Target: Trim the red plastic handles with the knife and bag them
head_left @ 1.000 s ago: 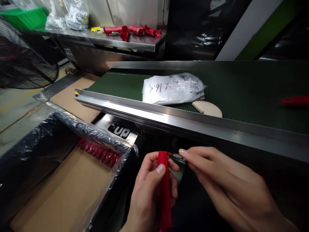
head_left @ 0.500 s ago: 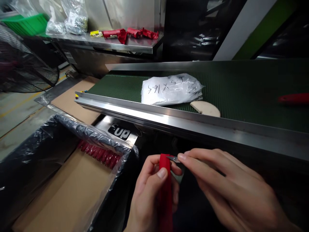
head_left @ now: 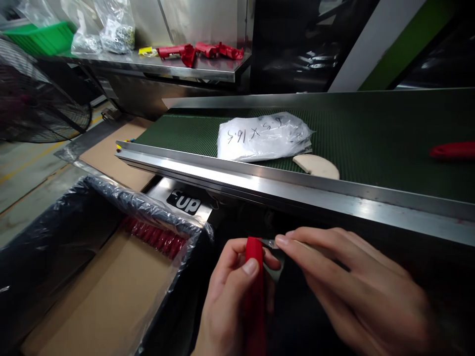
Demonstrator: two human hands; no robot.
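Note:
My left hand [head_left: 230, 301] grips a long red plastic part [head_left: 254, 291], held upright below the conveyor's steel rail. My right hand [head_left: 352, 287] pinches a small metal blade [head_left: 267, 243] whose tip touches the right side of the red part's top end. Both hands sit close together at the bottom middle of the head view. The lower end of the red part runs out of the frame.
A green conveyor belt [head_left: 371, 133] carries a white plastic bag [head_left: 263, 137] with handwriting, a beige disc [head_left: 317, 166] and another red part [head_left: 452, 150]. A cardboard box [head_left: 104, 291] lined with dark plastic holds a row of red parts [head_left: 154, 236] at left. A fan [head_left: 40, 99] and a steel shelf [head_left: 163, 62] stand behind.
The red part sits slightly lower in my left hand, and the blade has stayed against its top end. The view has shifted a little.

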